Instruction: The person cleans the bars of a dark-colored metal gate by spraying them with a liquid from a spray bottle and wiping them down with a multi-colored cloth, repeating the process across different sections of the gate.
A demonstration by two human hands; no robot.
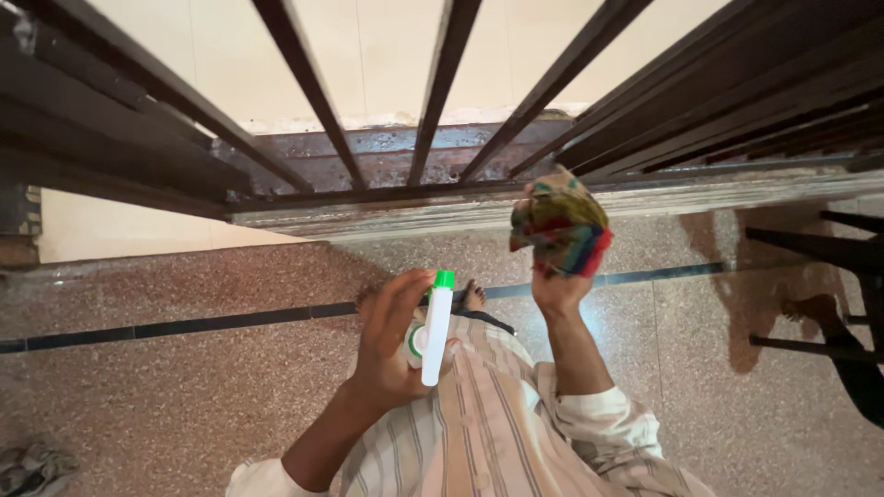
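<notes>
Head view, the only one you have, looks straight down your striped shirt (488,423) to a speckled stone floor (184,387) and a dark metal railing (433,101) in front of you. Your left hand (391,345) has its fingers (405,294) curled around a white spray bottle with a green tip (436,327), held upright at chest level, nozzle toward the bars. Your right hand (557,290) is raised higher, fingers closed tight on a bunched multicoloured cloth (560,223) that sits just at the railing's lower rail (442,216), close to it or touching; you cannot tell which from this angle. That rail and the ledge behind it look streaked and dull, so judging from this, the wiping seems barely begun or mid-way, with most bars looking unwiped. A crumpled grey rag (32,465) lies on the floor at lower left, well apart from both hands.
</notes>
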